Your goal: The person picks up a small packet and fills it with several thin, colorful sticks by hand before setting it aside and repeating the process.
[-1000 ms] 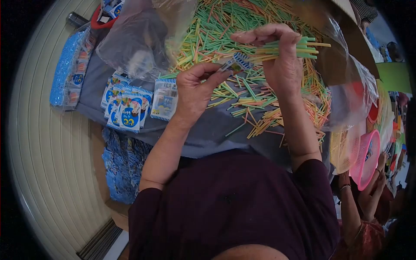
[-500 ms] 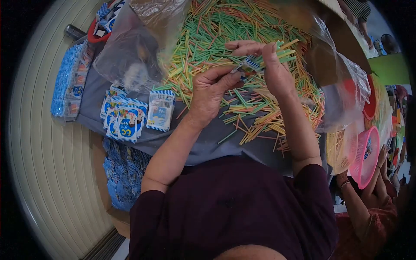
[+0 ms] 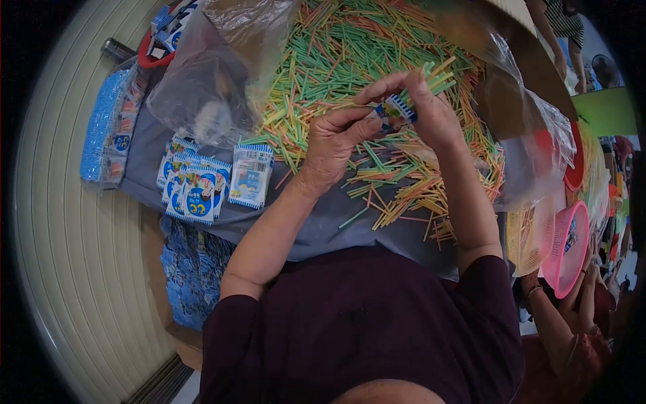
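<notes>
My left hand pinches a small blue-and-white printed packet between thumb and fingers. My right hand is closed around a small bunch of thin yellow and green sticks, whose ends stick out past the thumb. Its fingers meet the striped end of the packet. Whether the sticks reach inside the packet is hidden by the fingers. Below and behind both hands spreads a large heap of thin coloured sticks in green, yellow and orange.
Left of the heap lie several filled packets and a single packet on grey cloth. A clear bag of packets stands far left. Crumpled clear plastic borders the heap. At right are a pink basket and another person's arm.
The packet has turned and shows more of its striped end. My right hand has dipped slightly, bringing its fingers around that end. The sticks stay in its grip.
</notes>
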